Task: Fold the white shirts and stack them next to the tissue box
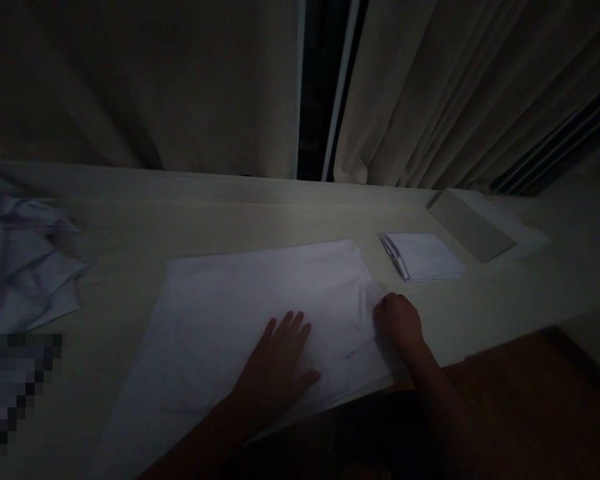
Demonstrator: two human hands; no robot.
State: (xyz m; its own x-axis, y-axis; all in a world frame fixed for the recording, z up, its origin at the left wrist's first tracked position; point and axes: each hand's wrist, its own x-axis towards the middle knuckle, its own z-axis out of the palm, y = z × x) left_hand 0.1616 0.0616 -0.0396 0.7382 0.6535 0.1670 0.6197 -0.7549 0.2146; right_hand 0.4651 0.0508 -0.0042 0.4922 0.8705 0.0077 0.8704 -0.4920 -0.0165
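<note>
A large white cloth (pixel 220 300) lies spread on the pale tabletop, its near side running down toward the front edge. My left hand (pixel 280 363) rests flat on it with the fingers spread. At the cloth's right edge my right hand (pixel 400 323) is closed, gripping the fabric, and small creases run from there into the cloth. Beyond the right hand lies a folded white cloth (pixel 425 257), a flat rectangle with stacked layers along its left side. The room is dim, so fine detail of the fabric is hard to make out.
Crumpled white cloth (pixel 25 260) is heaped at the far left. A box-like object with a grey side (pixel 473 227) stands at the back right. Curtains (pixel 405 93) hang behind the table (pixel 220 220). A pixelated patch covers the lower left corner.
</note>
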